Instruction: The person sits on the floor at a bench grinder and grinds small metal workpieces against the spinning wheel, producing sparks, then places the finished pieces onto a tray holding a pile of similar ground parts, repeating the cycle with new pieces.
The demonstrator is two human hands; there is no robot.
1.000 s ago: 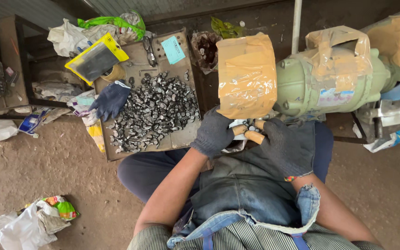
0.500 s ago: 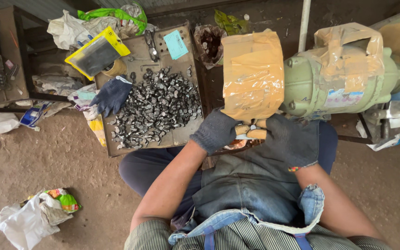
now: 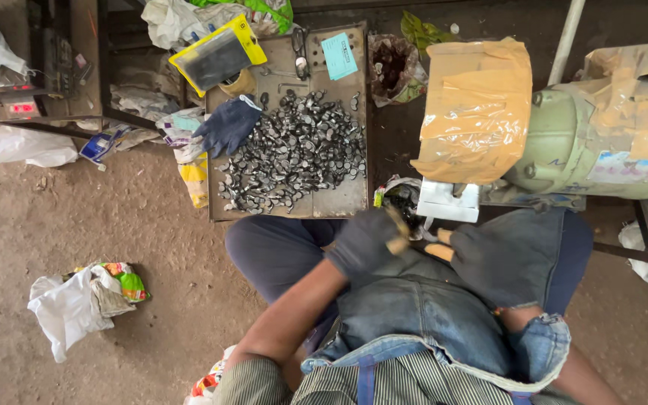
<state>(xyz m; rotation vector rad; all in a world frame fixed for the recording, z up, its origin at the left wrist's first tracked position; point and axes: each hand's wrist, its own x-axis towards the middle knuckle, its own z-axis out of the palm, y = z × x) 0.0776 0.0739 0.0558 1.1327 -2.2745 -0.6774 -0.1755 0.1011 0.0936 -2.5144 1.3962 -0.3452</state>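
Both my hands wear dark gloves with tan fingertips. My left hand [image 3: 365, 244] and my right hand [image 3: 489, 259] hover close together over my lap, just below the white rest [image 3: 448, 201] of a green bench motor [image 3: 586, 146]. A cover of tan tape and cardboard [image 3: 478, 109] hides the wheel. Both hands are curled and blurred, and whatever sits between the fingertips is too small to make out. A flat metal tray [image 3: 339, 204] to the left of my hands carries a heap of small dark metal pieces [image 3: 294, 154].
A spare dark glove [image 3: 226, 124] lies at the tray's left edge. A yellow-edged pouch [image 3: 217, 54], a blue card [image 3: 337, 56] and scissors [image 3: 299, 52] lie at the tray's far end. White bags [image 3: 69, 307] lie on the dirt floor. A denim apron [image 3: 421, 315] covers my lap.
My two hands have come down and back from under the taped cover toward my lap. The left hand is blurred with motion.
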